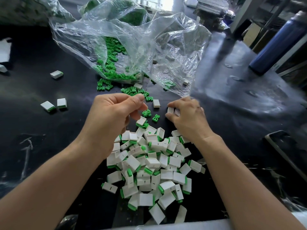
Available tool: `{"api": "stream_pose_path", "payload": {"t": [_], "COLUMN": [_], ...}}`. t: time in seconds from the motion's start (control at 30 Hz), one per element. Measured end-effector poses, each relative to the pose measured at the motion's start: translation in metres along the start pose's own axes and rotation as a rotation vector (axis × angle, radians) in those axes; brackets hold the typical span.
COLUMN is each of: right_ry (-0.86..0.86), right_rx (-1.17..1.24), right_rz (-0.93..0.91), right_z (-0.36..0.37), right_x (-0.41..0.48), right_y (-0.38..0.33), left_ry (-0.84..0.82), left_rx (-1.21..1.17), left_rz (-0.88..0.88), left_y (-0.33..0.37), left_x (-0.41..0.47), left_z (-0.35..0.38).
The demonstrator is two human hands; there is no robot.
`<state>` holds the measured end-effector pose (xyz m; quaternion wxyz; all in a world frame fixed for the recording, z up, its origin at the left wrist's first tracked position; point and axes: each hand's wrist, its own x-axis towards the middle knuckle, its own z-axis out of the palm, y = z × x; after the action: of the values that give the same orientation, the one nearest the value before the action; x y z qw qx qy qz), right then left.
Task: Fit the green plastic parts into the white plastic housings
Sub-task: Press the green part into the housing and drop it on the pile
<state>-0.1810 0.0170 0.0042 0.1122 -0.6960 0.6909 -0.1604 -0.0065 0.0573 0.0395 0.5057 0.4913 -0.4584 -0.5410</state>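
The step in hand seems to be fetching new pieces: the right hand (186, 115) rests on the counter (58, 123) with its fingers curled round a white housing (170, 110), while the left hand (114, 113) hovers with thumb and fingers drawn together, and I cannot tell if it holds anything. Loose green parts (146, 113) lie between the two hands, so the next move probably calls for the left hand to pinch one and align it with the housing's open end.
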Motion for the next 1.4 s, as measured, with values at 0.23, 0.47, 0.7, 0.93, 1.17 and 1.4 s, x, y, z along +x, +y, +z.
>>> {"api": "stream_pose_path", "payload": {"t": [0.23, 0.47, 0.7, 0.93, 1.17, 1.4], "right_ry": [-0.041, -0.323, -0.178, -0.017, -0.115, -0.030], "right_rx": [0.665, 1.031, 1.071, 0.355, 0.094, 0.069], "right_rz": [0.015, -0.046, 0.015, -0.067, -0.110, -0.181], "right_z": [-0.016, -0.023, -0.021, -0.005, 0.002, 0.005], "right_x": [-0.006, -0.026, -0.022, -0.015, -0.012, -0.011], "right_y": [-0.009, -0.031, -0.031, -0.019, -0.025, -0.021], "left_ry": [0.061, -0.067, 0.004, 0.021, 0.005, -0.019], "left_rx": [0.129, 0.149, 0.113, 0.067, 0.065, 0.080], "left_rz": [0.089, 0.138, 0.180, 0.173, 0.155, 0.140], "left_y": [-0.008, -0.006, -0.007, -0.010, -0.010, -0.009], "left_x": [0.003, -0.002, -0.001, 0.001, 0.001, 0.000], "left_z": [-0.001, 0.004, 0.003, 0.003, 0.002, 0.003]}}
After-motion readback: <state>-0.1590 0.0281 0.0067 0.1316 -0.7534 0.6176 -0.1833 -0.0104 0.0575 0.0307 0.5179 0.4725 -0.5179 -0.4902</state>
